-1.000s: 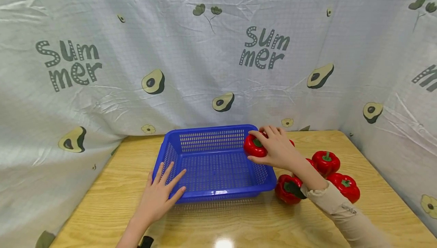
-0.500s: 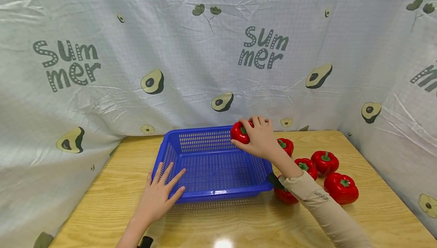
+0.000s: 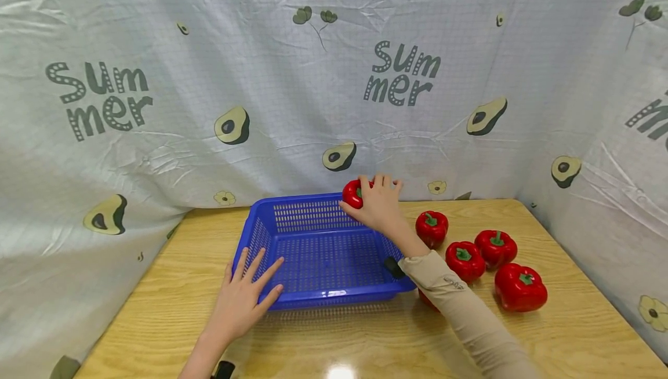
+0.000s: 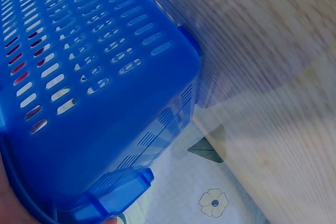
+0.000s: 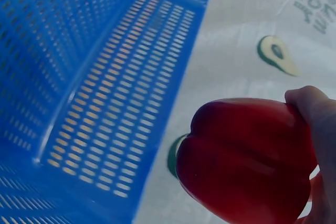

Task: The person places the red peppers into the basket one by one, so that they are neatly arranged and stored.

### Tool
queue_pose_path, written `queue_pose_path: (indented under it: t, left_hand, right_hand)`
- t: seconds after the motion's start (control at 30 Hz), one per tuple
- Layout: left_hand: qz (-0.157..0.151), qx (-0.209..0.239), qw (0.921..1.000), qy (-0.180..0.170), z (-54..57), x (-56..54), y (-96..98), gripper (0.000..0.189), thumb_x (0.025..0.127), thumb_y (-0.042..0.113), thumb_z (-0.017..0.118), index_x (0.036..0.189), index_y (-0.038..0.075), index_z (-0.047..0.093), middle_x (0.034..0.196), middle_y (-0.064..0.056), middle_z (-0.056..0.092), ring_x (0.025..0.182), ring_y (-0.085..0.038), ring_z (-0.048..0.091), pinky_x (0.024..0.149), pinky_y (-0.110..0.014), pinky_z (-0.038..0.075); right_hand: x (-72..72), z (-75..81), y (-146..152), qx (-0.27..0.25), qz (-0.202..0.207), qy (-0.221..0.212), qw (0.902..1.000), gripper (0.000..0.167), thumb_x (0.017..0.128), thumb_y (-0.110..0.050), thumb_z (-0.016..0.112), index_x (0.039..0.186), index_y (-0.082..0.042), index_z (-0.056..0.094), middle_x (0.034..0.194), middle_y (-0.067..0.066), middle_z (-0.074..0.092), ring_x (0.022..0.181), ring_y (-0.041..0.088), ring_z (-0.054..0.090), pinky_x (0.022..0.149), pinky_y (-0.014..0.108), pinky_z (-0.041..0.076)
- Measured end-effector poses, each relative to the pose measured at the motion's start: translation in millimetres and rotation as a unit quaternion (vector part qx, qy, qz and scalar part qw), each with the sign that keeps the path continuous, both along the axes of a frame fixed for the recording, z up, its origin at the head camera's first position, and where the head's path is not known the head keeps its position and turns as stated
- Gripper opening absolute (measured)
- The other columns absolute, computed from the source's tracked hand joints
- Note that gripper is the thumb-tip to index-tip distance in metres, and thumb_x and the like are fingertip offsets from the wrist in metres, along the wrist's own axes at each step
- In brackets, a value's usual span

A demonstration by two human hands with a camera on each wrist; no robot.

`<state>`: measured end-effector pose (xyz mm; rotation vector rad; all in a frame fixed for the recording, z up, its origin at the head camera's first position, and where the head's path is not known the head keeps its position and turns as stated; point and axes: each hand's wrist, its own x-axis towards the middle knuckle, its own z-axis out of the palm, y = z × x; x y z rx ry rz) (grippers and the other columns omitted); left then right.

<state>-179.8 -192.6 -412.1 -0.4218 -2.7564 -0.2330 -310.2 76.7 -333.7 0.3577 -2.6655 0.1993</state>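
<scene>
In the head view my right hand (image 3: 380, 205) grips a red bell pepper (image 3: 352, 195) above the far rim of a blue plastic basket (image 3: 323, 293). The right wrist view shows that pepper (image 5: 247, 158) close up, with fingers curled along its side and the basket wall (image 5: 121, 93) beside it. My left hand (image 3: 237, 303) lies spread over the basket's near left corner, its fingers straight. From the left wrist view, the outside of the basket (image 4: 115, 108) fills the left half, and a bit of that hand (image 4: 11, 205) shows at the edge.
Several red bell peppers stand right of the basket, among them a back one (image 3: 431, 228) and a front right one (image 3: 521, 287). Another pepper (image 3: 428, 299) is mostly hidden by the right sleeve (image 3: 459, 303). A printed curtain (image 3: 292, 101) hangs behind the wooden table (image 3: 172, 286).
My right hand has carried the pepper leftward and up, from the basket's right side to above its far rim. Peppers behind the arm have come into view. The left hand has stayed put.
</scene>
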Motion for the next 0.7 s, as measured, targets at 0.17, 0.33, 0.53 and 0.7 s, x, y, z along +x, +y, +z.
queue_pose_path:
  t: [0.17, 0.33, 0.53, 0.7]
  left_hand:
    - [0.0, -0.002, 1.0, -0.002, 0.5, -0.5, -0.5, 0.05, 0.086, 0.047, 0.048, 0.133, 0.031, 0.042, 0.142, -0.011, 0.035, 0.134, -0.042, 0.017, 0.102, -0.064, 0.016]
    - [0.002, 0.0, 1.0, -0.004, 0.8, -0.5, -0.5, 0.05, 0.086, 0.048, 0.047, 0.133, 0.032, 0.042, 0.141, -0.01, 0.038, 0.134, -0.042, 0.016, 0.101, -0.064, 0.017]
    - [0.003, -0.005, 1.0, -0.002, 0.3, -0.5, -0.1, 0.05, 0.087, 0.05, 0.045, 0.133, 0.032, 0.042, 0.139, -0.007, 0.041, 0.134, -0.042, 0.017, 0.101, -0.064, 0.017]
    - [0.004, -0.004, 1.0, -0.002, 0.1, 0.5, 0.5, 0.049, 0.086, 0.048, 0.047, 0.132, 0.031, 0.043, 0.137, -0.007, 0.044, 0.134, -0.042, 0.018, 0.101, -0.064, 0.017]
  right_hand:
    - [-14.0, -12.3, -6, 0.008, -0.026, -0.013, 0.9995, 0.072, 0.076, -0.063, 0.049, 0.118, -0.005, 0.044, 0.113, 0.025, 0.049, 0.109, 0.042, 0.04, 0.09, 0.063, 0.028]
    - [-25.9, -23.8, -11, 0.03, -0.041, -0.049, 0.9975, 0.076, 0.077, -0.065, 0.047, 0.12, -0.002, 0.043, 0.115, 0.026, 0.049, 0.114, 0.044, 0.038, 0.093, 0.064, 0.024]
    - [-36.0, -39.9, -16, 0.052, -0.053, -0.077, 0.9943, 0.081, 0.078, -0.063, 0.047, 0.128, 0.0, 0.039, 0.125, 0.026, 0.045, 0.122, 0.043, 0.034, 0.099, 0.065, 0.021]
    - [-49.9, -57.0, -16, 0.053, -0.061, -0.083, 0.9932, 0.084, 0.078, -0.067, 0.041, 0.127, 0.0, 0.04, 0.125, 0.026, 0.045, 0.122, 0.043, 0.033, 0.099, 0.067, 0.016]
